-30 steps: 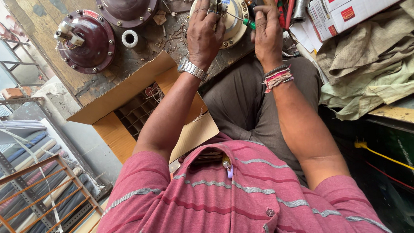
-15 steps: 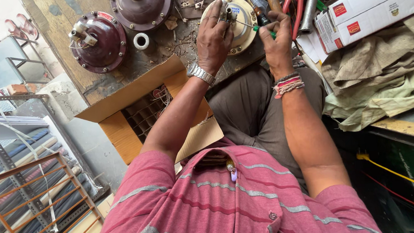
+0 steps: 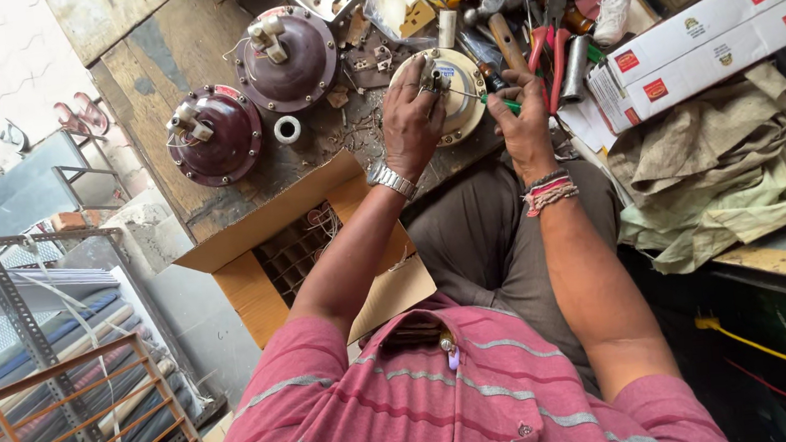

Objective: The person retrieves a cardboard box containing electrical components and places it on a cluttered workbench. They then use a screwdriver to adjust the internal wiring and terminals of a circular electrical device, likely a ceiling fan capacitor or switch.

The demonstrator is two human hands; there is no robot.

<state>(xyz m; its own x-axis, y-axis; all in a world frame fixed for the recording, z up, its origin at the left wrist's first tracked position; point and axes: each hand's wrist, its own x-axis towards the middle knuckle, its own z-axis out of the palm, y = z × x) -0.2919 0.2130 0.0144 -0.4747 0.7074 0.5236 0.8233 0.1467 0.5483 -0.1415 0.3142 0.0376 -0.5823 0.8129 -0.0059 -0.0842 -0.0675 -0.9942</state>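
**Here, both hands working on the cream motor at the bench's near edge**

Now I am pressing my left hand point(image 3: 411, 120) down on the cream motor point(image 3: 454, 92), fingers curled around the small part sticking up from its middle and closed on it. The motor is sitting flat on the bench point(image 3: 152, 67), right at the near edge above my lap. My right hand point(image 3: 525, 124) is lying just beside it, fingers wrapped around a green-handled screwdriver point(image 3: 496, 101) whose thin shaft is pointing in toward the motor's middle; whether the tip is touching, I cannot tell.

Further along the bench, two maroon motors are resting with their terminals up: one point(image 3: 286, 58) is sitting beside the cream motor, the other point(image 3: 213, 134) is lying toward the bench's left edge. A white tape roll point(image 3: 287, 129) is lying between them, near the front. A cardboard box point(image 3: 268, 251) is hanging open under the near edge, beside my left forearm. Past my right hand, red-handled pliers point(image 3: 551, 55) are lying among loose tools, then two long white cartons point(image 3: 695, 38) are stacked over a crumpled cloth point(image 3: 730, 172).
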